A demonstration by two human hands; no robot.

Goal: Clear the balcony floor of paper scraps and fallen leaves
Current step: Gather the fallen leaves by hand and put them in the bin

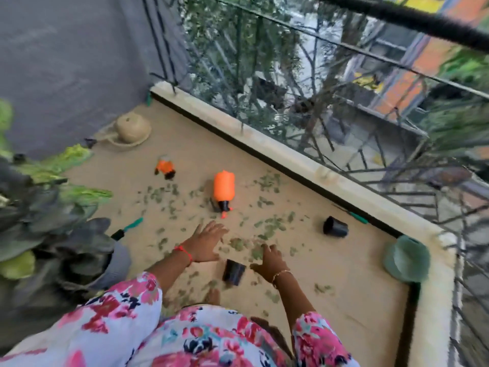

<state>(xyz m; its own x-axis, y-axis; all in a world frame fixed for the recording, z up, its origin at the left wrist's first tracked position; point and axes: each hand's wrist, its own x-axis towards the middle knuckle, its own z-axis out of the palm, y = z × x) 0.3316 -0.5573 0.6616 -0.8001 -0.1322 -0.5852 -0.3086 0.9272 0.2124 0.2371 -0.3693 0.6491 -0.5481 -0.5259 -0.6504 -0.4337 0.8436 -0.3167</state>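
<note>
Green fallen leaves (270, 230) lie scattered over the tan balcony floor (352, 263), thickest between the orange bottle and my hands. My left hand (205, 242) reaches forward with fingers spread, palm down, holding nothing, just short of the leaves. My right hand (270, 260) is also spread and empty, hovering over a cluster of leaves. A small black pot (233, 271) lies on its side between my two wrists. No paper scraps can be told apart in this blurred view.
An orange spray bottle (224, 187) lies on the floor ahead, a smaller orange item (165, 166) beyond it. Another black pot (335, 227) lies right. A green pot (407, 259) sits in the right corner, a tan pot (132, 127) far left. Large potted plant (53, 234) at left. Railing (317, 102) bounds the far side.
</note>
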